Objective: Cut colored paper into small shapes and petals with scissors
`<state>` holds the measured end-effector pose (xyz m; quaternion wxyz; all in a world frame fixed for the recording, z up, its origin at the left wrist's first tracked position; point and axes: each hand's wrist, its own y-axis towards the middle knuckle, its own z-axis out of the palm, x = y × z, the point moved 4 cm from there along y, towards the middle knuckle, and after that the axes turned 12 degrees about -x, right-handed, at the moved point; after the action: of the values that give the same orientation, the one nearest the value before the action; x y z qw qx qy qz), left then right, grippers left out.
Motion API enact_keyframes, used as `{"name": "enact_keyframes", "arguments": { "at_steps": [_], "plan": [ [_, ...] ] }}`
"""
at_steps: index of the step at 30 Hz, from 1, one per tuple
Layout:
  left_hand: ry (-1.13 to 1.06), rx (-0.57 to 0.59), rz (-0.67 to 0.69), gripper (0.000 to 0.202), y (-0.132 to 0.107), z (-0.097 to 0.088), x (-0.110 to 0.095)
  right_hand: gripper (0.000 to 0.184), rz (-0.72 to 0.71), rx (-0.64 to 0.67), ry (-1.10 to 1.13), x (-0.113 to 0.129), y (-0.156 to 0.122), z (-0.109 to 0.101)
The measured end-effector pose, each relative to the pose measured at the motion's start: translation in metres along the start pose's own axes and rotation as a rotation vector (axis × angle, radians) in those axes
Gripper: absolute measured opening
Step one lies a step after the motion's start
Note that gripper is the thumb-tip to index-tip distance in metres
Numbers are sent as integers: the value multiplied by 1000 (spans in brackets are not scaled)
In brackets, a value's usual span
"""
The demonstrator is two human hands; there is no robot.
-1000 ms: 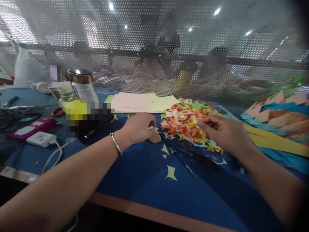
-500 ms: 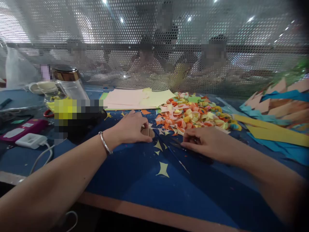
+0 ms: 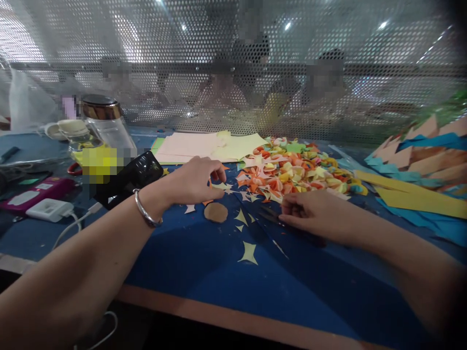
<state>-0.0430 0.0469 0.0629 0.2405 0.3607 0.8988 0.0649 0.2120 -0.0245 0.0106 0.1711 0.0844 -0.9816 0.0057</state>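
The left hand (image 3: 193,181) has let go of the brown circle (image 3: 216,212), fingers apart. The right hand's (image 3: 310,209) grip is hidden. Upper left, a clear bottle (image 3: 109,129) looks blurry inside.

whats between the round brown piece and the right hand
Head view: small yellowish scraps and a slim pale-tipped tool lie between the round brown piece and the right hand, with blurred dark blades nearest the hand.

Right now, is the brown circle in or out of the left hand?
Out. The circle lies on the table; its whole rim shows, clear of the left hand.
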Motion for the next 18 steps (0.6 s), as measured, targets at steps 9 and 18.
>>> {"name": "enact_keyframes", "arguments": {
  "at_steps": [9, 18],
  "plan": [
    [-77, 105, 249, 15, -16, 52, -63, 18, -10, -16, -93, 1, -1, -3],
    [78, 170, 566, 10, -7, 69, -61, 11, 32, -45, -96, 9, 0, -4]
  ]
}}
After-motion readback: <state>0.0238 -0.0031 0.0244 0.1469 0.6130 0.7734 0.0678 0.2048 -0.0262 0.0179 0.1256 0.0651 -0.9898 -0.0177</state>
